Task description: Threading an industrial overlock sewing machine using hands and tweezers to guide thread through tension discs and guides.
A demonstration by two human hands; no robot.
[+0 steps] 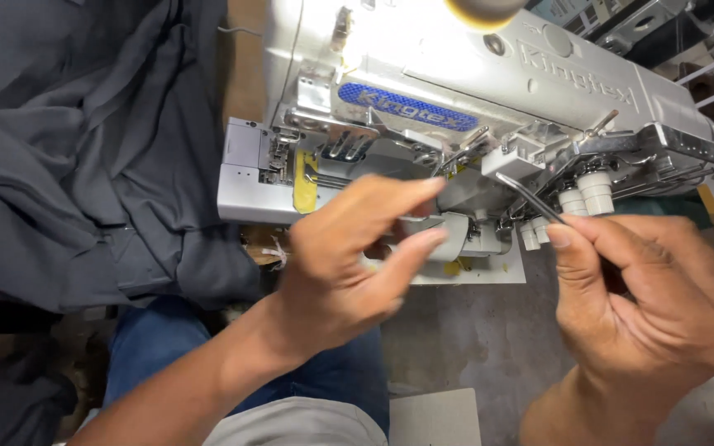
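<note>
The right hand (pixel 646 306) pinches a pair of slim, silver metal tweezers (pixel 530 196) between thumb and forefinger, closed firmly around their near end, so the tool sits at the right of the scene just in front of the white industrial sewing machine (pixel 539 83). The tweezers' long axis runs diagonally, from the fingers at the near right up toward the far left, and their tips point into the cluster of levers and thread guides under the machine's arm, close to the white cylindrical tension knobs (pixel 588 194). The left hand (pixel 349 264) hovers left of them with thumb and forefinger held slightly apart, as if pinching something fine; whether a thread lies between those fingertips I cannot tell, since nothing there is clear enough to see. The likely risk, as I judge it, is that the tweezer tips slip off or snag a guide, because the parts are crowded and the glare from the machine's lamp washes out detail. A heap of dark grey fabric (pixel 84 149) lies at the left, draped over the table edge beside the machine's bed (pixel 245 194).
</note>
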